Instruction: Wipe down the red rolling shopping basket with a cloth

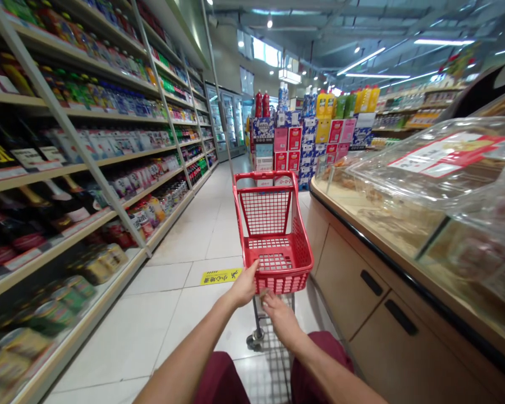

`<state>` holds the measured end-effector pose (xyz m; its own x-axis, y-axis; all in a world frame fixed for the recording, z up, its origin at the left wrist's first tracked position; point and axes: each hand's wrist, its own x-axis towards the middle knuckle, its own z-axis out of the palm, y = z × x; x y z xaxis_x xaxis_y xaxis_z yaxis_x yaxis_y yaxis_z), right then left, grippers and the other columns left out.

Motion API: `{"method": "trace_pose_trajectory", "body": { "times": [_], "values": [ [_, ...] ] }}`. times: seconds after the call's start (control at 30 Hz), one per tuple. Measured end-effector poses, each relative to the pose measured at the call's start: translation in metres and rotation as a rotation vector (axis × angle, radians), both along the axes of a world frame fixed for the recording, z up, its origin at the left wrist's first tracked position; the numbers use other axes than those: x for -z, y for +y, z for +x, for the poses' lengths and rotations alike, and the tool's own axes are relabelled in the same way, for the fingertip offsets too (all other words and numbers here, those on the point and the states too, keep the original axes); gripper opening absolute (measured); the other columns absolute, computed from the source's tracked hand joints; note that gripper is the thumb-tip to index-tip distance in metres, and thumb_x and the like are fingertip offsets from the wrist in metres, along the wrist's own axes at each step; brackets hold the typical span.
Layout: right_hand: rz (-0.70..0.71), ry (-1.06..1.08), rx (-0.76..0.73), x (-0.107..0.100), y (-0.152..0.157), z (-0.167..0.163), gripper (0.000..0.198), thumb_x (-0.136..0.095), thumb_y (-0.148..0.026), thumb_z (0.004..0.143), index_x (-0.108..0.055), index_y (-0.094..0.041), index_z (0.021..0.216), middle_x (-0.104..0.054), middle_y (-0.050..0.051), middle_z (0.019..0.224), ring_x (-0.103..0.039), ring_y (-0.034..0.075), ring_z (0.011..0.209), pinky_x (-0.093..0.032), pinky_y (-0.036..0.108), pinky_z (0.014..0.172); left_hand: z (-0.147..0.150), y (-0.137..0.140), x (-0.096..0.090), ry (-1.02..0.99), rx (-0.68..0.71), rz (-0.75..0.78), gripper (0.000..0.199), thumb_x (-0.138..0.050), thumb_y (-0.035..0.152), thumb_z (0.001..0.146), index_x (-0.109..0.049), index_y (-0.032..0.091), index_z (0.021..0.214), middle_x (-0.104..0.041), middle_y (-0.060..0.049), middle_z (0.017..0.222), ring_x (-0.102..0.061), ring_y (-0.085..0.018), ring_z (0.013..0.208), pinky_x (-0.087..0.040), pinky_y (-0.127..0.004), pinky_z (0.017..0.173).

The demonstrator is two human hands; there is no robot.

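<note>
A red plastic shopping cart [278, 275] with a grid-walled basket stands right in front of me, and no goods show inside it. My left hand [244, 286] is at the near left corner of the basket, closed around its edge with the thumb up against the rim. Just below the basket's near wall is my right hand [281, 318], its fingers curled together close to the underside. What those fingers hold, if anything, is too blurred to make out. The cart's grey legs and a caster wheel [256, 339] show beneath.
Shelves of drinks [122, 106] line the left side. At right runs a wooden counter [370, 264] with clear plastic covers [437, 163]. Stacked drink cartons [288, 146] stand ahead, with glass-door fridges [227, 118] behind. A yellow floor sticker [220, 276] lies left of the cart.
</note>
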<state>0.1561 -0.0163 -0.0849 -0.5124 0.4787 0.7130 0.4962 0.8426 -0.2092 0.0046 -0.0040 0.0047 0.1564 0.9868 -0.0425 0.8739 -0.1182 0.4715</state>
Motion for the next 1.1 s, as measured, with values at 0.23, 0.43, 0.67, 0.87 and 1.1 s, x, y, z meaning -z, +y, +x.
{"method": "trace_pose_trajectory", "body": {
  "times": [0.23,0.43,0.67,0.87,1.1],
  "values": [
    [0.078,0.028,0.169,-0.032,0.022,0.008,0.039,-0.037,-0.003,0.080,-0.056,-0.016,0.112,-0.054,0.008,0.119,-0.034,0.019,0.123,-0.040,0.039,0.097,0.005,-0.006,0.014,0.157,0.022,0.059,0.064,-0.033,0.002,0.067,-0.031,0.014,0.129,-0.029,-0.006,0.140,-0.017,-0.017,0.130,-0.011,-0.043,0.107],
    [0.106,-0.096,0.225,-0.031,0.055,0.065,0.039,-0.040,-0.006,0.081,-0.056,-0.023,0.113,-0.057,0.004,0.117,-0.040,0.018,0.120,-0.042,0.037,0.095,0.007,-0.009,0.009,0.342,0.019,0.078,0.067,-0.030,0.002,0.066,-0.026,0.016,0.132,-0.026,-0.005,0.141,-0.017,-0.017,0.130,-0.010,-0.047,0.106],
    [0.038,-0.060,0.352,-0.026,0.038,0.040,0.042,-0.036,-0.003,0.079,-0.055,-0.017,0.113,-0.052,0.008,0.122,-0.035,0.019,0.122,-0.038,0.037,0.097,0.013,-0.011,0.013,0.390,0.018,0.075,0.072,-0.036,0.007,0.062,-0.023,0.014,0.133,-0.022,-0.005,0.142,-0.013,-0.018,0.131,-0.011,-0.047,0.106],
    [-0.039,-0.175,0.397,-0.035,0.042,0.005,0.039,-0.048,-0.013,0.079,-0.052,-0.027,0.116,-0.051,0.006,0.124,-0.041,0.023,0.117,-0.035,0.043,0.093,0.008,-0.012,0.014,0.431,0.020,0.098,0.072,-0.036,0.007,0.063,-0.024,0.015,0.133,-0.024,-0.005,0.141,-0.015,-0.018,0.131,-0.010,-0.046,0.106],
    [0.053,-0.049,0.472,-0.025,0.062,0.076,0.037,-0.036,-0.010,0.084,-0.054,-0.024,0.113,-0.053,0.007,0.121,-0.031,0.022,0.125,-0.034,0.045,0.095,0.014,-0.013,0.017,0.435,-0.020,0.143,0.068,-0.033,0.006,0.065,-0.025,0.014,0.132,-0.023,-0.007,0.142,-0.016,-0.019,0.131,-0.010,-0.048,0.106]
  ]
}}
